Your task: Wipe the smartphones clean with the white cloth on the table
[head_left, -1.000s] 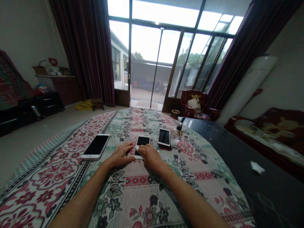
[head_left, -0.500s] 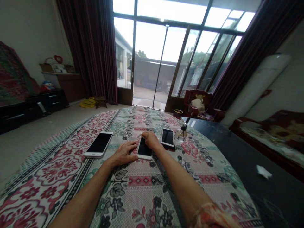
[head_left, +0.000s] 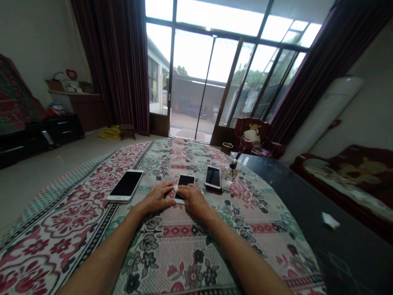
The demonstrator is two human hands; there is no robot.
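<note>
A white phone with a dark screen [head_left: 186, 180] lies flat on the flowered tablecloth [head_left: 184, 258] in front of me. My left hand [head_left: 158, 196] rests on the cloth with its fingers stretched out, thumb and fingertips against the phone's left edge. Over the lower part of the screen, my right hand [head_left: 194, 198] is closed, its fingers pressed on a small white wad [head_left: 175, 188] that looks like tissue. Farther left lies a larger white phone [head_left: 127, 184], screen up. To the right, another white phone [head_left: 213, 176] sits on a dark, red-edged flat object [head_left: 214, 190].
A small clear glass container with a dark-handled brush [head_left: 233, 163] stands right of the phones. Beside the cloth, a crumpled white tissue [head_left: 330, 220] lies on a dark table surface [head_left: 294, 196]. Beyond are a wooden chair [head_left: 253, 137] and glass doors [head_left: 196, 90].
My right hand has moved from the phone's top edge down and left over its lower part, with the white wad. My left hand stays at the left edge. The view has shifted slightly.
</note>
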